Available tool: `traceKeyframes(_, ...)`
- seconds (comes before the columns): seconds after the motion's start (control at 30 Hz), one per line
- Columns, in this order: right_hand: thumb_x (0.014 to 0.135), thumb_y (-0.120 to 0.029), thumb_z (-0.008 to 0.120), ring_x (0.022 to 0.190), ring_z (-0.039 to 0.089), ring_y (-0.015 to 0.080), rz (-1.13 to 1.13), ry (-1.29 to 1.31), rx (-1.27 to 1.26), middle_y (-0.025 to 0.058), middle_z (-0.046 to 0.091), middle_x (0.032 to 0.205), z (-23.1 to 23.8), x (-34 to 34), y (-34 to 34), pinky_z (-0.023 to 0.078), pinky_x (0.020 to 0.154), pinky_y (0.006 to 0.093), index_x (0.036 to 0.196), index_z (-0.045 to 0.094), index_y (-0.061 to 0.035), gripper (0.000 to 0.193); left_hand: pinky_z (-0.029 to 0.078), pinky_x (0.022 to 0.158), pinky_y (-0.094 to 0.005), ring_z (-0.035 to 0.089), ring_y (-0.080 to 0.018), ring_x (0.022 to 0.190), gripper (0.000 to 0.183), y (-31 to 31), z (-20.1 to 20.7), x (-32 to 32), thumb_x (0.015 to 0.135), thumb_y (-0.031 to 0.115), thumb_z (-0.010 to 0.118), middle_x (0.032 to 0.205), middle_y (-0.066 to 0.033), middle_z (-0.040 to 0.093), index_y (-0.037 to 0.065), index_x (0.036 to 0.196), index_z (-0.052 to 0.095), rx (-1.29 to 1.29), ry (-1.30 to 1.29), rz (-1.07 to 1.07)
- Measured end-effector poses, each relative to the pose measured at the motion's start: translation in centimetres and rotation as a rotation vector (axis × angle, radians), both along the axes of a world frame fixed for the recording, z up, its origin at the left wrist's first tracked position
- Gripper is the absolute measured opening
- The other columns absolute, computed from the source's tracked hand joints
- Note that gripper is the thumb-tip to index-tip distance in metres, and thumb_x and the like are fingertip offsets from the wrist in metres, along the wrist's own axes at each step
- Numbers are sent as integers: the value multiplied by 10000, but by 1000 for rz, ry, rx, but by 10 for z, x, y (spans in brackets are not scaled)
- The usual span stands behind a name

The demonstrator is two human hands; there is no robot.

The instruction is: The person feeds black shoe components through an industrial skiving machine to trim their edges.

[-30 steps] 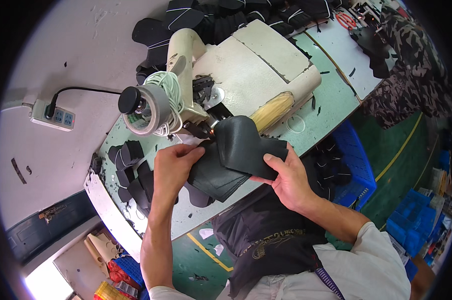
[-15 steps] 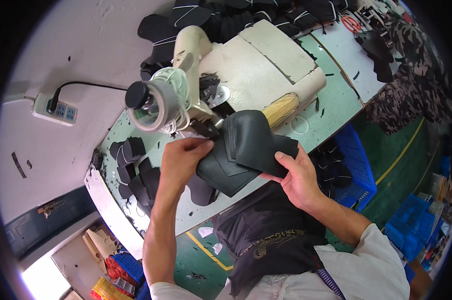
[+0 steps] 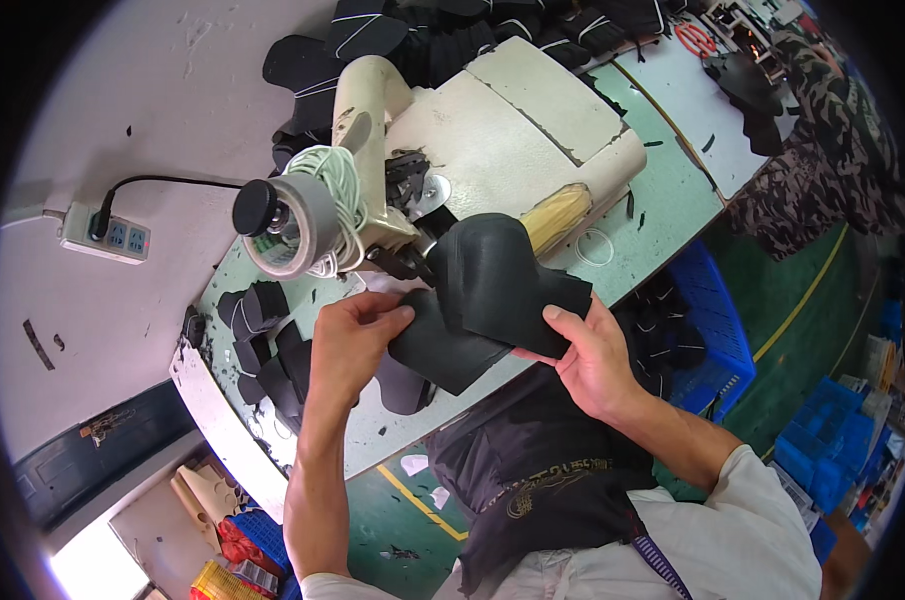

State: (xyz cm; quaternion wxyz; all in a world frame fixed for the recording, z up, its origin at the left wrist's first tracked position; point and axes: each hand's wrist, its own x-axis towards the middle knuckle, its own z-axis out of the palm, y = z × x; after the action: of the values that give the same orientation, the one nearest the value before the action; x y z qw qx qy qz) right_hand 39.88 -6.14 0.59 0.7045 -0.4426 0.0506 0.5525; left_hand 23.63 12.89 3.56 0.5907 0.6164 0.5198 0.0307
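Observation:
Black sheet pieces [image 3: 491,270] with rounded and straight edges lie over one another between my hands, in front of the machine's head. My left hand [image 3: 353,335] has thumb and fingers pinched together on the left edge of the lower piece. My right hand [image 3: 595,355] grips the right end, thumb on top and fingers underneath. A cream-coloured bench machine [image 3: 493,130] stands just beyond the pieces. At its left end are a grey round fitting with a black knob [image 3: 256,207] and a coil of pale cord [image 3: 341,195].
More black pieces [image 3: 403,385] lie on the pale green table [image 3: 663,190], left of and below my left hand. Tied black bundles [image 3: 368,30] line the back. A blue crate [image 3: 713,320] holds others at right. A power strip [image 3: 108,235] and a person in camouflage clothing [image 3: 823,150] are beyond.
My left hand has shifted slightly left and down, away from the machine's head, with the lower piece's edge. My right hand keeps its grip. The whole view has moved a little.

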Motion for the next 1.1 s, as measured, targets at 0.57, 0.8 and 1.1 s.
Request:
traceKeyframes(0.57,914,-10,554,1066,601,197,-72,21,72,126,582,1184,5,-5,4,495,963,378,1284,420,7,394,520,538,-268,633,-122,574,199,-2,-12,10,826,102,719,730,-76,690,-53,944,682,151,65,63)
traceKeyframes(0.8,910,-1,527,1069,566,171,16,-657,34,114,580,1181,0,3,-25,444,937,288,1333,394,15,444,538,812,-310,666,-212,942,397,-56,-24,-11,865,66,679,1058,-144,655,-47,1227,561,-241,-234,155)
traceKeyframes(1.1,728,-93,661,1045,577,292,396,-1674,670,58,587,1141,29,-19,-33,497,915,498,1093,710,-141,372,466,1005,-574,485,-454,1250,588,-140,-18,-8,943,279,587,1482,-123,385,188,1468,341,-642,-1181,467)
